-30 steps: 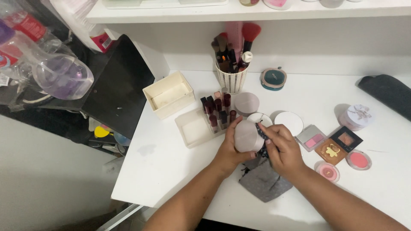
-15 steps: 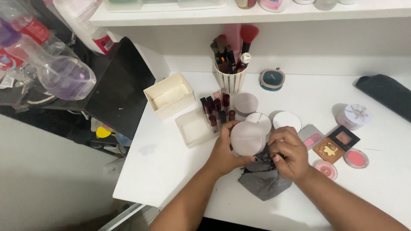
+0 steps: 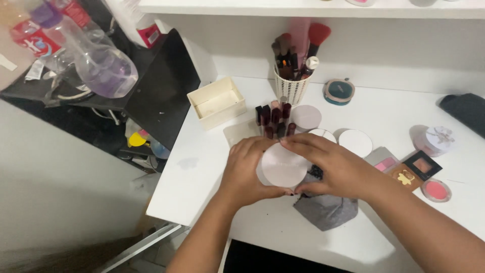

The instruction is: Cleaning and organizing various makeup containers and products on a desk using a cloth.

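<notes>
Pale compact (image 3: pixel 283 166) now gripped by both hands (right (image 3: pixel 337 169) newly).

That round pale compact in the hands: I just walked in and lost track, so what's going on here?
A person at a white table holds a round pale compact in both hands, the left hand cupping one side and the right hand gripping the other. A grey pouch lies just beneath. Lipsticks, a brush cup and blush pans sit around them.
</notes>
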